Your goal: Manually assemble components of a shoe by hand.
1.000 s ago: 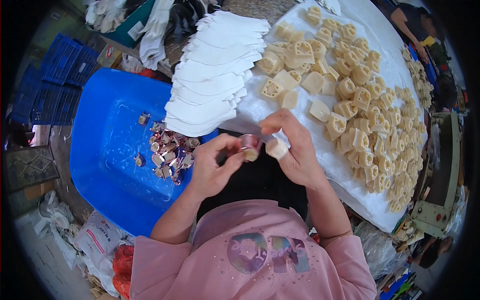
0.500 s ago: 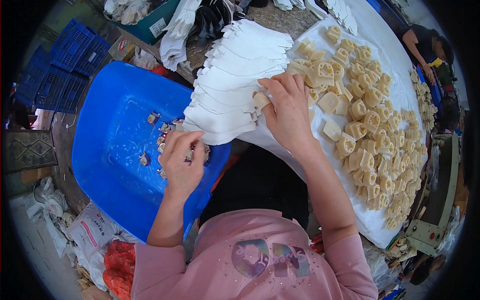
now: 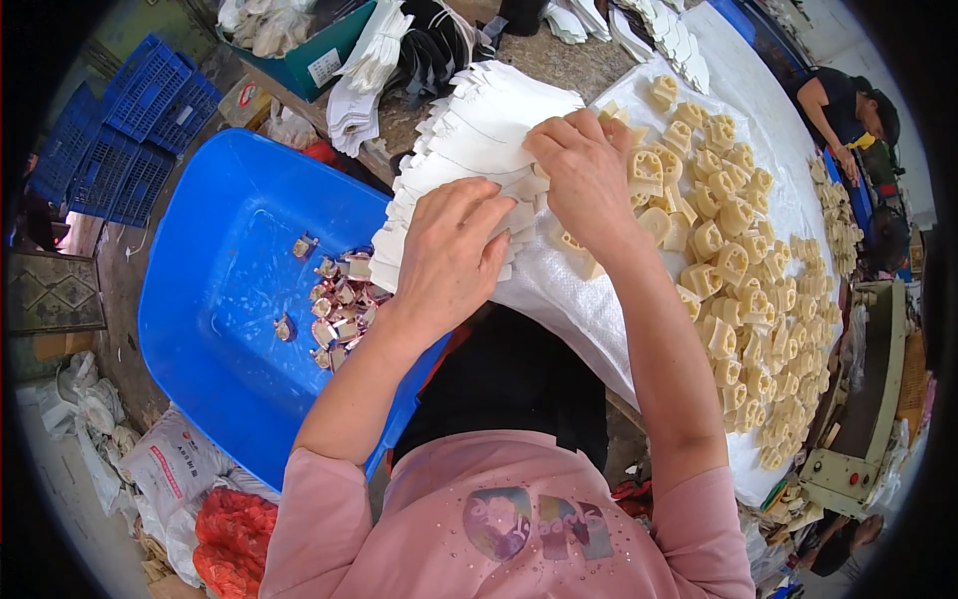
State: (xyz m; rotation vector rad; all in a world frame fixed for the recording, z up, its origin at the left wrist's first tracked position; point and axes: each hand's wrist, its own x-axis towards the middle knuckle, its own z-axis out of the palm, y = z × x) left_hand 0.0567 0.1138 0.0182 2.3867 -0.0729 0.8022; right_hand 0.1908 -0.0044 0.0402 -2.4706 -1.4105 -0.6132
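A fanned stack of white cut-out sheets (image 3: 489,110) lies overlapped in front of me. My left hand (image 3: 444,250) is over its near part, fingers curled in toward the stack's right edge; whatever is between them is hidden. My right hand (image 3: 587,175) bends its fingers down onto the upper right edge of the sheets, pinching there. A beige wrap on the right thumb is mostly covered. Below and left of my left hand, small shiny pinkish parts with cream faces (image 3: 339,309) lie in a blue plastic tub (image 3: 210,260).
Many cream moulded parts (image 3: 733,265) spread over a white woven sheet (image 3: 544,290) on the right. Blue crates (image 3: 140,130) stand at far left, a green box (image 3: 299,70) at the back. A red bag (image 3: 235,534) lies lower left. Another person (image 3: 848,110) works at far right.
My left hand has left the tub and moved up and right onto the white sheets. My right hand has shifted slightly up and right, its fingers now bent down more.
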